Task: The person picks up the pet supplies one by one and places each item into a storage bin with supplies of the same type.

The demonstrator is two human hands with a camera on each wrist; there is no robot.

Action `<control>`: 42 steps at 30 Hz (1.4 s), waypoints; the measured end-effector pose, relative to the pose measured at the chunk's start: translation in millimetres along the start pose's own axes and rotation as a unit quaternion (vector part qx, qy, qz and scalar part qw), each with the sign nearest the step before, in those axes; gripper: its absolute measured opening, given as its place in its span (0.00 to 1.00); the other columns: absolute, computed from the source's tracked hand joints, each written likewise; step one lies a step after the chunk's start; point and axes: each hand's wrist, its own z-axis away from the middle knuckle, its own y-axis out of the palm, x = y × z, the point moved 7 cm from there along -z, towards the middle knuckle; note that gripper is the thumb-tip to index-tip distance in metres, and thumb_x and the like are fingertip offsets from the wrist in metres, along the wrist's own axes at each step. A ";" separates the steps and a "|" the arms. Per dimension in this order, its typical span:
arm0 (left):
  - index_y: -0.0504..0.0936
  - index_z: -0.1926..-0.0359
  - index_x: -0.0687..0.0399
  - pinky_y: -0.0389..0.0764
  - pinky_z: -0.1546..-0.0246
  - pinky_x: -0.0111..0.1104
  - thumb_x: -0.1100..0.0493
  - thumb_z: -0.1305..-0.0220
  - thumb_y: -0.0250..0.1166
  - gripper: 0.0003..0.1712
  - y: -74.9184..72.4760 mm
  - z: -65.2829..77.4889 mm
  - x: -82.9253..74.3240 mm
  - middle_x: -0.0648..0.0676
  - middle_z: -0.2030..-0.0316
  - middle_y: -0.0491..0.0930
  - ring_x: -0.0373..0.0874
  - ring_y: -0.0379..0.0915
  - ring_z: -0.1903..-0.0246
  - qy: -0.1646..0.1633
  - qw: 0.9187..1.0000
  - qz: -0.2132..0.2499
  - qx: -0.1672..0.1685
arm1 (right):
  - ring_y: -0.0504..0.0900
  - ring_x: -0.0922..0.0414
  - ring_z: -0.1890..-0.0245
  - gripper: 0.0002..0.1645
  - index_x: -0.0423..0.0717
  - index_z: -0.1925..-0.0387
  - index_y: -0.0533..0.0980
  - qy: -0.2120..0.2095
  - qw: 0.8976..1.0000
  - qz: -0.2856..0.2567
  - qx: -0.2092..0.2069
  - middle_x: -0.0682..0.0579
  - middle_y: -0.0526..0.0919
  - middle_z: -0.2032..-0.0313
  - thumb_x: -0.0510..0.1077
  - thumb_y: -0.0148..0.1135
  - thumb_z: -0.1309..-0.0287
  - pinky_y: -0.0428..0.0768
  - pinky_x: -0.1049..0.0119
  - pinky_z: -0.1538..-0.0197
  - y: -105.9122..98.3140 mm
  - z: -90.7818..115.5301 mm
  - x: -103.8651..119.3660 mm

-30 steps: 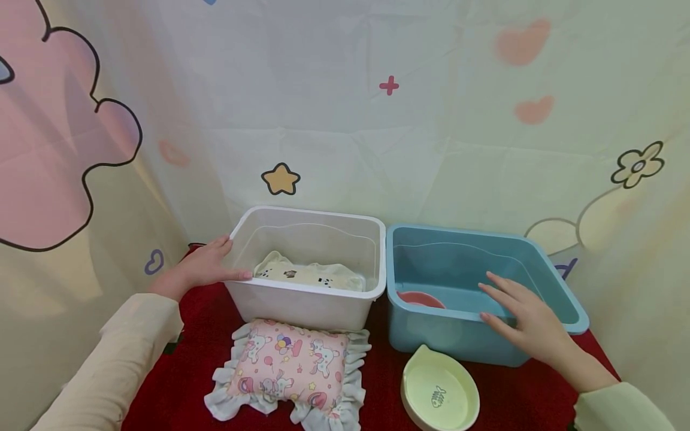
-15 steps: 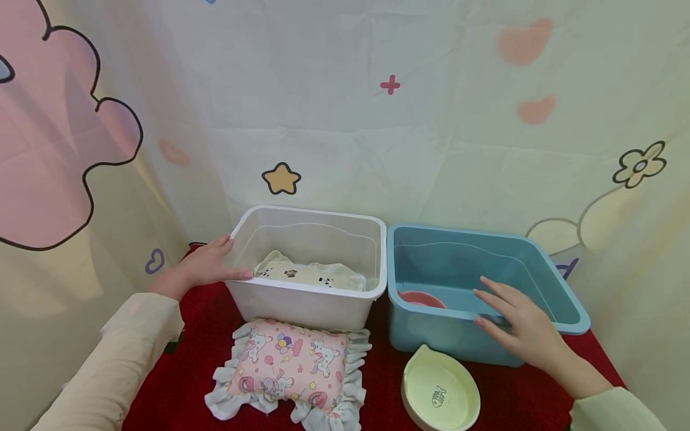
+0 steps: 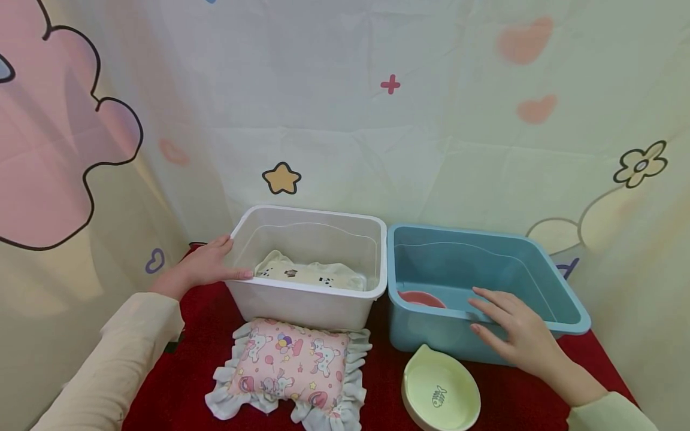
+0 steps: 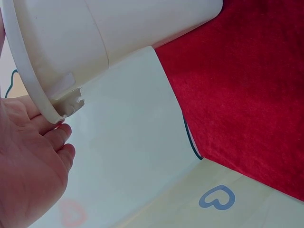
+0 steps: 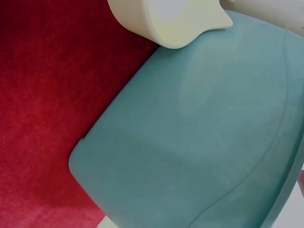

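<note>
My left hand (image 3: 202,266) rests on the near left corner of a white plastic bin (image 3: 302,305), thumb along the front rim and fingers over the left side. From the left wrist, fingers (image 4: 59,135) show right at the bin's rim. Inside lies a cream ruffled cloth (image 3: 307,275) with small dark prints. Over the front rim of a blue bin (image 3: 442,332) hovers my right hand (image 3: 520,335), fingers spread and holding nothing. A pink bowl (image 3: 423,299) sits in that bin's near left corner, partly hidden by the rim.
A pink unicorn-print pillow (image 3: 293,362) with white ruffles lies before the white bin. In front of the blue bin stands a pale yellow bowl (image 3: 444,389) with a pointed tip. Red cloth (image 3: 188,371) covers the surface; a printed curtain (image 3: 345,120) hangs behind the bins.
My right hand has shifted a little left and down toward the front rim of the blue bin. The left hand, both bins, the pillow and the bowls stay put.
</note>
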 end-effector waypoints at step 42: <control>0.45 0.33 0.63 0.57 0.47 0.62 0.29 0.57 0.59 0.62 -0.9 1.8 -2.7 0.69 0.35 0.44 0.66 0.43 0.38 0.003 1.000 0.002 0.000 | 0.77 0.61 0.65 0.22 0.51 0.61 0.79 -0.029 0.998 -0.059 -0.004 0.57 0.80 0.64 0.59 0.62 0.54 0.74 0.83 0.59 7.5 13.7 30.0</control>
